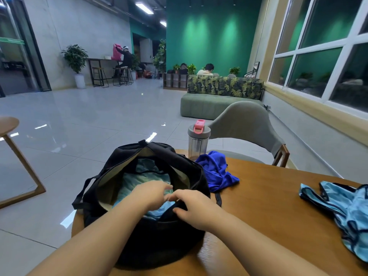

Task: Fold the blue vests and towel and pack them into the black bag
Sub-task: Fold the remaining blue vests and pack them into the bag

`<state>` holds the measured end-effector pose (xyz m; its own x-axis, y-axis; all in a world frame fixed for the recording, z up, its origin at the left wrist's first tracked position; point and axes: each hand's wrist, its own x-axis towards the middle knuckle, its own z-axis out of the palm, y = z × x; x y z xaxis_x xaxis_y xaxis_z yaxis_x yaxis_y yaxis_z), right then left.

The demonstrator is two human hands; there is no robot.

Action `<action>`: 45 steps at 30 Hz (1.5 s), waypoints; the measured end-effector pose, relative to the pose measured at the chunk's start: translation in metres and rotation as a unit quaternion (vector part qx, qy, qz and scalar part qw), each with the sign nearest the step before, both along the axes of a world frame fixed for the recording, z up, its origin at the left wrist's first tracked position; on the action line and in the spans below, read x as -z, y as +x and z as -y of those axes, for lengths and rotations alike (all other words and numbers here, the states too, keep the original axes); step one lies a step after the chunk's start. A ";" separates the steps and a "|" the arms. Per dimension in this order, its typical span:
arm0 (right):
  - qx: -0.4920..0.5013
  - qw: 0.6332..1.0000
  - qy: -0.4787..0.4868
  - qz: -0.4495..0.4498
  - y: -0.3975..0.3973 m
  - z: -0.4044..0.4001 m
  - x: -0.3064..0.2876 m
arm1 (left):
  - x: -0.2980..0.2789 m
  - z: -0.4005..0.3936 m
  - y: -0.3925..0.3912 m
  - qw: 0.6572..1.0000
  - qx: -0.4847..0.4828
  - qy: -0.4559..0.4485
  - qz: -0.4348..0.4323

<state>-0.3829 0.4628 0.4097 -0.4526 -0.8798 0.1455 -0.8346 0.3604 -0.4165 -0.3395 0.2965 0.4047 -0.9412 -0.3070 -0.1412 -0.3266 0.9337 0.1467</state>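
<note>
Right grip: the right hand (pixel 196 208) rests on the near rim of the black bag (pixel 151 232), fingers bent over the black edge and thumb against the outer wall; it appears to pinch the rim, though motion blur hides the fingertips.
Left grip: the left hand (pixel 152 193) reaches into the bag's mouth, fingers loosely spread and slightly bent over the light blue cloth inside; blurred, so whether it touches or holds the cloth cannot be told.
Hands: close together, fingertips nearly meeting over the near edge of the opening.
Bag: stands upright and open on the left part of the counter (pixel 268 216), its pale lining showing and its straps hanging off the left and far sides.
In the bag: a light blue vest (pixel 139 182) with dark trim lies folded at the bottom, partly covered by the left hand.
Towel: a deep blue towel (pixel 216 172) lies crumpled on the counter, just beside the bag's right wall and touching it.
Second vest: another light blue vest with dark edging (pixel 342 210) lies unfolded at the counter's right edge, well apart from the bag.
Bottle: a clear bottle with a grey lid and pink cap (pixel 198 141) stands upright behind the towel.
Chair: a grey chair (pixel 249 126) stands at the far side of the counter.
Left: a wooden stool (pixel 12 136) stands on the tiled floor.
</note>
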 end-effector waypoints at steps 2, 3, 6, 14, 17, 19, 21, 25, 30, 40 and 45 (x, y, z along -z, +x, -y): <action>0.008 0.999 -0.032 0.006 -0.001 -0.008 -0.004 | -0.014 -0.016 0.001 0.997 0.012 -0.010 -0.082; 0.015 0.999 -0.046 0.007 -0.001 -0.012 -0.005 | -0.020 -0.026 0.003 0.992 0.020 -0.019 -0.121; 0.034 0.993 -0.114 0.013 -0.003 -0.027 -0.007 | -0.026 -0.051 0.004 0.974 0.040 -0.021 -0.220; 0.161 0.950 -0.267 0.007 -0.015 -0.089 0.019 | 0.004 -0.109 -0.004 0.897 0.160 0.067 -0.405; 0.212 0.940 -0.268 -0.005 -0.021 -0.115 0.028 | 0.019 -0.129 -0.014 0.881 0.220 0.038 -0.417; 0.242 0.937 -0.251 -0.008 -0.027 -0.133 0.036 | 0.031 -0.140 -0.022 0.871 0.252 0.042 -0.420; 0.274 0.930 -0.245 -0.006 -0.032 -0.152 0.042 | 0.045 -0.151 -0.030 0.866 0.269 0.055 -0.419; 0.348 0.901 -0.259 -0.002 -0.040 -0.190 0.048 | 0.074 -0.172 -0.045 0.886 0.266 0.088 -0.370; 0.445 0.845 -0.296 0.017 -0.049 -0.233 0.055 | 0.091 -0.199 -0.057 0.900 0.309 0.056 -0.303; 0.603 0.752 -0.239 -0.117 -0.080 -0.306 0.044 | 0.122 -0.218 -0.070 0.921 0.256 0.151 -0.253; 0.654 0.724 -0.200 -0.089 -0.107 -0.335 0.018 | 0.123 -0.215 -0.069 0.922 0.246 0.168 -0.246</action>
